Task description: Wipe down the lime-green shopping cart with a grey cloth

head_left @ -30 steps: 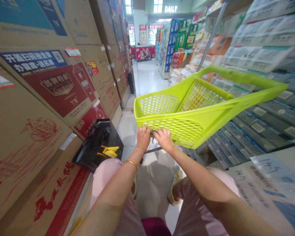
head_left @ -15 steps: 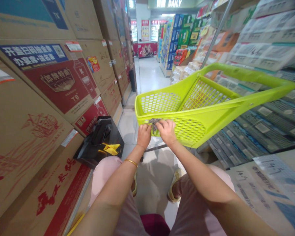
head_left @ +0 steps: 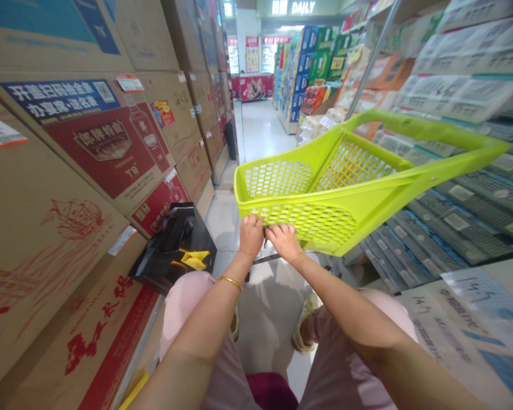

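1. Cartons (head_left: pixel 47 239) of brown card, printed in red, stand stacked as a wall at the person's nine o'clock and run up the aisle toward eleven.
2. At the foot of that wall, at about nine o'clock from the hands, a black case (head_left: pixel 177 250) leans on the cartons with a yellow piece (head_left: pixel 192 259) lying on it. It is near the left hand but apart from it.
3. The left hand (head_left: pixel 251 234), with a gold bangle (head_left: pixel 229 281) on its wrist, has its fingers curled and its knuckles pressed up against the lower near wall of the green basket (head_left: pixel 367 199).
4. Between the two hands sits a small dark piece (head_left: pixel 265 234). Both sets of fingertips close on it in a pinch. It is too small to tell what it is.
5. The right hand (head_left: pixel 285 242) touches the left, its fingers bent the same way against the mesh.
6. The basket lies at twelve o'clock from the hands, touching them.
   - Its long axis runs from the near end by the hands off toward two o'clock, where the handle bar (head_left: pixel 431 134) rises higher.
   - The left hand is nearer the basket's left corner, and the right hand is nearer its long body.
7. Shelves (head_left: pixel 474 188) of flat packs fill three o'clock, and pale floor (head_left: pixel 260 131) stretches away at twelve.
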Demonstrator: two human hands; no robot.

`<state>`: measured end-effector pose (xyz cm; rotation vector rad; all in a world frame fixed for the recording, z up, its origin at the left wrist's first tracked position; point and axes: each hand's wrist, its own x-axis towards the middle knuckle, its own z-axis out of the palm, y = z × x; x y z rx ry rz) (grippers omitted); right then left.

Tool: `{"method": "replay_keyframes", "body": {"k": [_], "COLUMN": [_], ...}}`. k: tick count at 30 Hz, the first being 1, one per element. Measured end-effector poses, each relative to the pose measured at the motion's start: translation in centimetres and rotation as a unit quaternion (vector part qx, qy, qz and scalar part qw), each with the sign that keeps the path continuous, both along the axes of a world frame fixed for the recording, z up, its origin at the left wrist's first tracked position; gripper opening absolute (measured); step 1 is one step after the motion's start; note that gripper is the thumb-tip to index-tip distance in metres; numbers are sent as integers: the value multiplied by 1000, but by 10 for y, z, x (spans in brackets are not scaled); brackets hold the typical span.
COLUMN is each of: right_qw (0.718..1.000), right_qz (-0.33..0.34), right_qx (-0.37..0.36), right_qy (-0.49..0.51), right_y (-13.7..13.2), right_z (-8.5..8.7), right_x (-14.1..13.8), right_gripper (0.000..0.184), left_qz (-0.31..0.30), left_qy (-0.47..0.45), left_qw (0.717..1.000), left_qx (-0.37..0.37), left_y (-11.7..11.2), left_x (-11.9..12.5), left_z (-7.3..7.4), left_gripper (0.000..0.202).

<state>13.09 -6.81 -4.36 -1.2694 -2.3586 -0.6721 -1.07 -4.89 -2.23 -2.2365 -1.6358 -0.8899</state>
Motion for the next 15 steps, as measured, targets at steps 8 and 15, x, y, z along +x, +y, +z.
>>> {"method": "replay_keyframes", "body": {"k": [8, 15], "right_qw": [978, 979], "right_qz": [-36, -35], "right_qx": [136, 129], "right_qy": [152, 152], "right_y": [18, 20], "right_z": [48, 43], "right_x": [6, 4], "right_gripper": [24, 22], "left_qz": [-8, -7], "left_qy": [-5, -2], "left_qw": [1000, 1000], "left_qx": [15, 4], "left_y": [-1, -3], "left_x": [1, -1], "left_z": [0, 5], "left_gripper": [28, 30]}}
